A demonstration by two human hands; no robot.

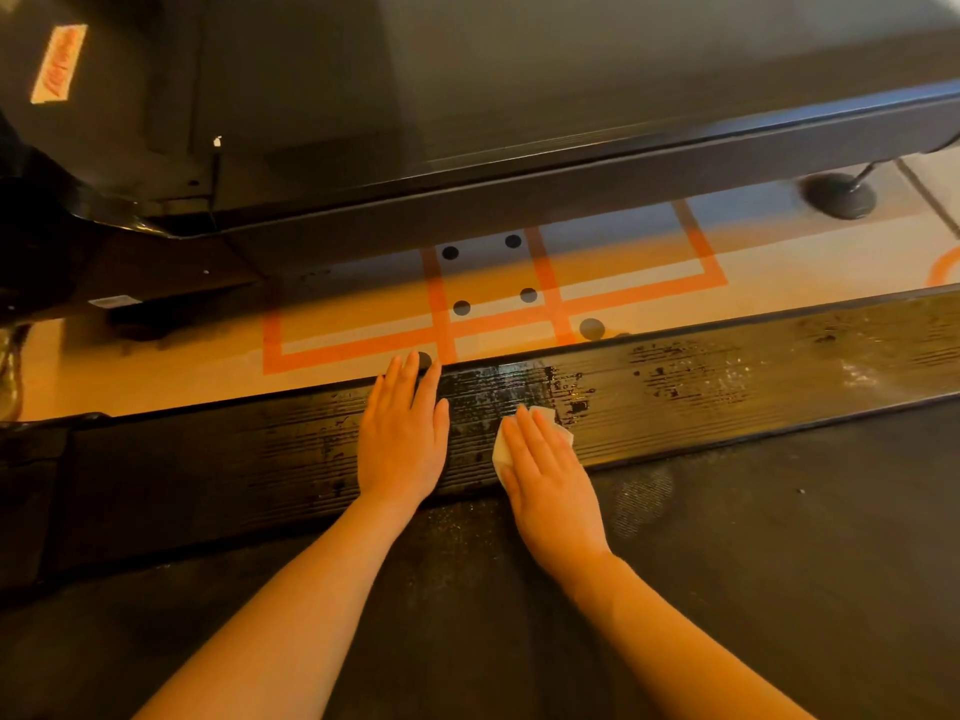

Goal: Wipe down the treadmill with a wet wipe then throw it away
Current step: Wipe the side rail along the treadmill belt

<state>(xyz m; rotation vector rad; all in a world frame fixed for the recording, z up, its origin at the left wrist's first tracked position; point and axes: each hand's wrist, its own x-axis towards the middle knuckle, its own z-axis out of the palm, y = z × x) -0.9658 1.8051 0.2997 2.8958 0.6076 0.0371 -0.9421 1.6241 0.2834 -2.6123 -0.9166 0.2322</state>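
The treadmill's black ribbed side rail (701, 392) runs across the middle of the view, streaked with wet patches. Its dark belt (727, 589) lies nearer to me. My right hand (550, 485) presses flat on a white wet wipe (501, 449), which peeks out at the hand's left side and past the fingertips, on the rail's near edge. My left hand (402, 433) rests flat on the rail just to the left, fingers together and reaching the far edge, with nothing under it.
Beyond the rail is a pale floor (156, 366) with orange tape lines and black dots. A second black treadmill (519, 122) stands behind it, with a round foot (839, 194) at the right and an orange label (58, 62) at the top left.
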